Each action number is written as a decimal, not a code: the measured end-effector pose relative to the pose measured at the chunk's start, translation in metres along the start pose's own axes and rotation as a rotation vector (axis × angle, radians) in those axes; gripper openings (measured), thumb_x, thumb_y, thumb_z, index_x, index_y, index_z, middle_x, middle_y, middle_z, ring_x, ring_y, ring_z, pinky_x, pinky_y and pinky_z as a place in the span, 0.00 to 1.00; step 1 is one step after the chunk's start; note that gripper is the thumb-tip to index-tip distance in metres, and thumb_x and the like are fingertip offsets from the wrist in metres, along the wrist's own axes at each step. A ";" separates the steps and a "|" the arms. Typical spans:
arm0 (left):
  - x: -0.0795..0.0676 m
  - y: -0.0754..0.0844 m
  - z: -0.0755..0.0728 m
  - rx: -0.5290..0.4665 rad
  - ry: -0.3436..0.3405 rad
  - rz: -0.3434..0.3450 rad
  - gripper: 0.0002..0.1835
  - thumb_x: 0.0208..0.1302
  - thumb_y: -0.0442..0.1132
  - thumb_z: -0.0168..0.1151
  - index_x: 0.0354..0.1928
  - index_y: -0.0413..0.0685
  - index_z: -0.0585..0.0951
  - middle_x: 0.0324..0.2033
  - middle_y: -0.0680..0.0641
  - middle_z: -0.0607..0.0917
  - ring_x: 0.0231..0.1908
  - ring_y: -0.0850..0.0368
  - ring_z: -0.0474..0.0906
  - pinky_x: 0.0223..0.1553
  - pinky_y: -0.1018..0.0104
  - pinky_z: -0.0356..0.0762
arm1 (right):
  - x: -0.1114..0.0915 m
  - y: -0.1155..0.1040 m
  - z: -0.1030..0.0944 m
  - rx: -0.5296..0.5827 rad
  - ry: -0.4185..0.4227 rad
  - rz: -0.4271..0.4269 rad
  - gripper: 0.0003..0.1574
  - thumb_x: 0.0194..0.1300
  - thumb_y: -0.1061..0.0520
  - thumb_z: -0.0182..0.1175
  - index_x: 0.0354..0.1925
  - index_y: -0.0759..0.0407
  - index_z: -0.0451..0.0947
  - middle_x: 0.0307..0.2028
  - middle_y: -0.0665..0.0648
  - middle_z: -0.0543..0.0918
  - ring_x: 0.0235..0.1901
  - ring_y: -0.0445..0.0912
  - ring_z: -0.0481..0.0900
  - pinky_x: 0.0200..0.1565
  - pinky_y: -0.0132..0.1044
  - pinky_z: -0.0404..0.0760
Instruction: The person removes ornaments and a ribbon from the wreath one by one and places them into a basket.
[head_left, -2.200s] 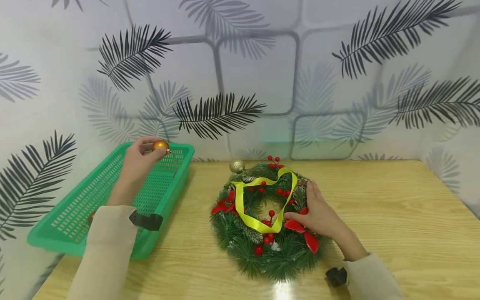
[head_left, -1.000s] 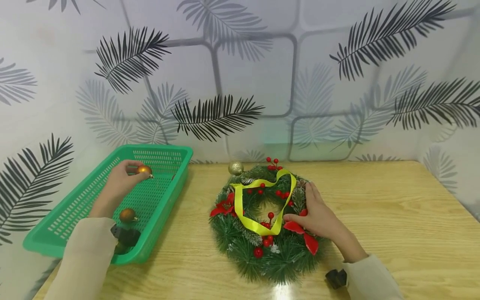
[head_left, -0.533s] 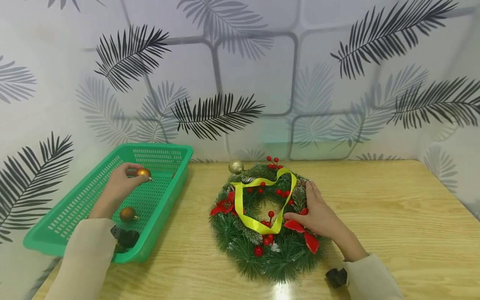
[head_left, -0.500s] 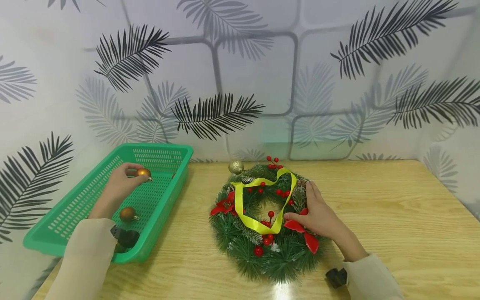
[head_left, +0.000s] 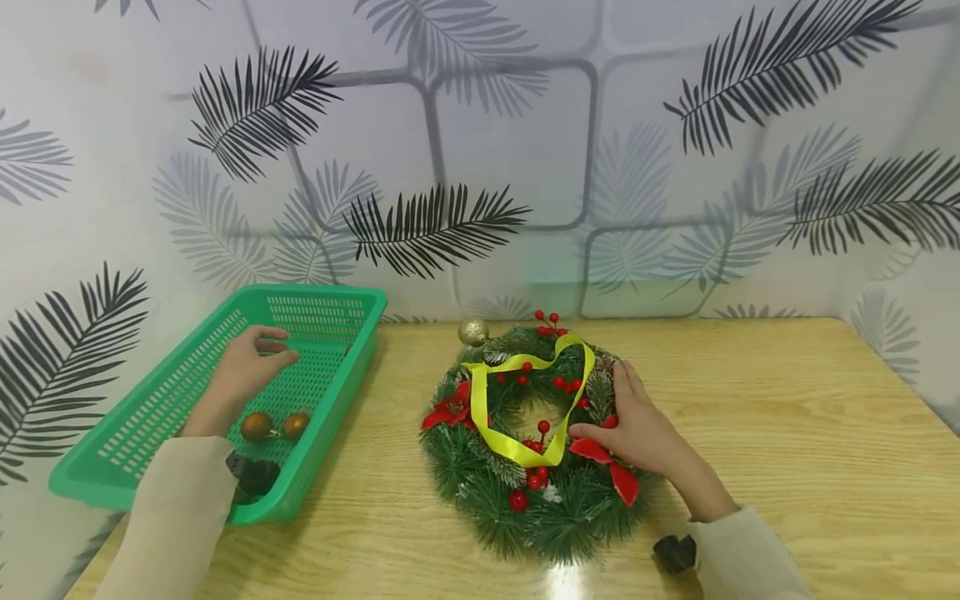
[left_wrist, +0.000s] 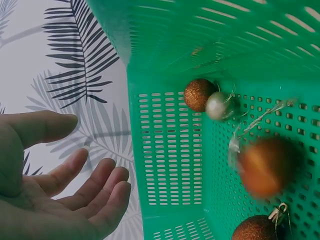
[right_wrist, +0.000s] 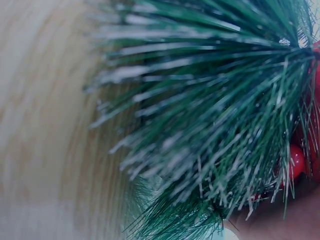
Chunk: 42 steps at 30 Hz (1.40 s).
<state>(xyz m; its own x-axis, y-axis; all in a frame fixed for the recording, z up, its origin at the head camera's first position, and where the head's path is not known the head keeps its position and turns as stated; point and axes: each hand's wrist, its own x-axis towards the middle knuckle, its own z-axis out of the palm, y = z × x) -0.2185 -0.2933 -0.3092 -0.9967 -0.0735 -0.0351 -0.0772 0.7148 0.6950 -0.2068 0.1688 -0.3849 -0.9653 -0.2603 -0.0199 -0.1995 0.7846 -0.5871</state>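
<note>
My left hand (head_left: 251,362) hangs over the green plastic basket (head_left: 352,367), fingers and thumb spread apart with nothing between them. Below it lie a shiny orange Christmas bauble (head_left: 295,427) and a brown glittery bauble (head_left: 257,427), side by side on the basket floor. In the left wrist view the orange bauble (left_wrist: 265,167) is blurred, its string trailing. My right hand (head_left: 645,425) rests on the right side of a green Christmas wreath (head_left: 555,517), fingers extended along its outer edge, thumb toward the centre hole. A loop of yellow ribbon (head_left: 480,400) lies across the wreath.
A gold bauble (head_left: 473,332) sits at the wreath's back left edge. Another glittery bauble (left_wrist: 199,95) and a pale pearly one (left_wrist: 219,106) lie in the basket. The patterned wall (head_left: 517,150) stands right behind the wooden table (head_left: 787,417).
My left hand moved left and down over the basket, then let go of the orange bauble, which dropped beside the brown one. My right hand and the wreath have stayed put.
</note>
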 end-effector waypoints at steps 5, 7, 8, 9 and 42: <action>0.000 -0.001 0.001 0.002 -0.007 -0.001 0.32 0.70 0.47 0.50 0.68 0.35 0.58 0.63 0.28 0.66 0.59 0.30 0.65 0.55 0.37 0.68 | 0.000 0.000 0.000 -0.002 -0.003 0.002 0.74 0.57 0.30 0.60 0.72 0.74 0.29 0.72 0.74 0.33 0.50 0.66 0.76 0.41 0.49 0.78; 0.000 -0.002 0.002 0.001 -0.004 0.001 0.32 0.70 0.47 0.50 0.68 0.35 0.59 0.63 0.28 0.66 0.59 0.30 0.65 0.55 0.37 0.68 | 0.000 0.000 0.000 -0.003 -0.004 0.003 0.74 0.57 0.30 0.60 0.72 0.74 0.29 0.72 0.74 0.33 0.51 0.66 0.76 0.42 0.50 0.78; 0.000 -0.002 0.002 0.002 -0.003 0.001 0.32 0.70 0.47 0.50 0.68 0.35 0.59 0.63 0.28 0.66 0.59 0.30 0.65 0.55 0.37 0.68 | 0.000 0.000 0.000 -0.004 -0.004 0.004 0.74 0.57 0.30 0.60 0.72 0.73 0.28 0.72 0.74 0.33 0.50 0.66 0.76 0.42 0.50 0.78; 0.000 -0.002 0.002 0.002 -0.003 0.003 0.31 0.70 0.47 0.50 0.68 0.35 0.59 0.63 0.28 0.66 0.60 0.30 0.64 0.55 0.38 0.68 | 0.000 0.000 0.000 -0.002 -0.006 0.007 0.74 0.57 0.30 0.60 0.72 0.73 0.28 0.72 0.74 0.33 0.49 0.65 0.78 0.40 0.49 0.78; -0.002 0.043 -0.003 -0.008 -0.011 0.099 0.30 0.69 0.47 0.51 0.67 0.39 0.60 0.64 0.32 0.66 0.64 0.34 0.62 0.59 0.38 0.66 | -0.015 -0.021 -0.004 0.014 0.169 0.044 0.62 0.67 0.34 0.50 0.72 0.75 0.33 0.72 0.75 0.35 0.69 0.72 0.44 0.64 0.67 0.55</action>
<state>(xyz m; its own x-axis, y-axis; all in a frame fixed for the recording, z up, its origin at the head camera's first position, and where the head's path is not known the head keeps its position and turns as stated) -0.2202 -0.2645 -0.2771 -0.9997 0.0045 0.0259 0.0214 0.7125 0.7014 -0.1884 0.1586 -0.3691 -0.9879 -0.1265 0.0893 -0.1547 0.7848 -0.6001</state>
